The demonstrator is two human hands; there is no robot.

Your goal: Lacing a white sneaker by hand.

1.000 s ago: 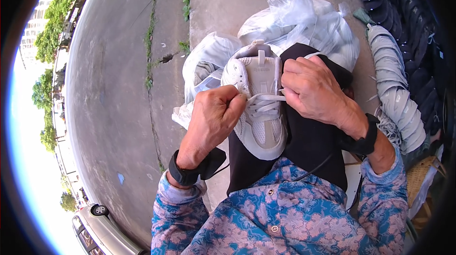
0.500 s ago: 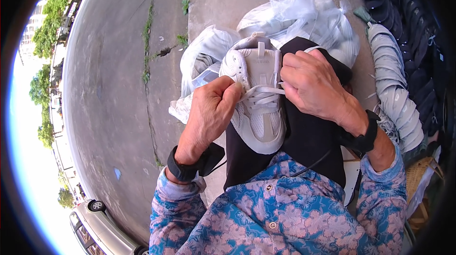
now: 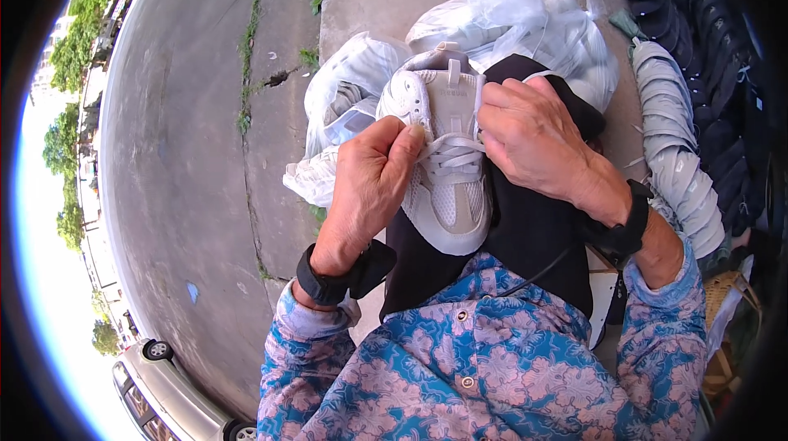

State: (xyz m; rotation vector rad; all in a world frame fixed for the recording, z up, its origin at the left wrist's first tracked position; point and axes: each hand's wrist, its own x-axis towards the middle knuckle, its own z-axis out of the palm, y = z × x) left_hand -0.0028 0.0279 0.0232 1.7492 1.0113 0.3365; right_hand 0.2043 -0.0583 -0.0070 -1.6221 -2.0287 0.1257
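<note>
A white and light-grey sneaker [image 3: 450, 227] rests on my lap over black cloth [image 3: 533, 231], its toe toward me and its tongue [image 3: 453, 96] standing up. Flat white shoelace [image 3: 456, 145] crosses the lower part of its opening. At the sneaker's left eyelet edge, my left hand [image 3: 373, 178] is closed, thumb and forefinger pinching the lace. My right hand [image 3: 533, 133] is closed at the opposite edge, fingers curled round the lace's other side. Their exact hold on the lace ends is partly hidden. The upper eyelets on the left show no lace through them.
Clear plastic bags of white shoes [image 3: 525, 30] lie beyond my knees, with another bag [image 3: 353, 80] to the left. A long row of nested pale shoe pieces [image 3: 677, 145] runs along the right, beside dark stacked pieces [image 3: 714, 55]. A car [image 3: 172, 396] stands far left.
My left hand has moved up and slightly right, closer to the left eyelets. My right hand has shifted slightly left and up. The lace stretch beside it looks shorter.
</note>
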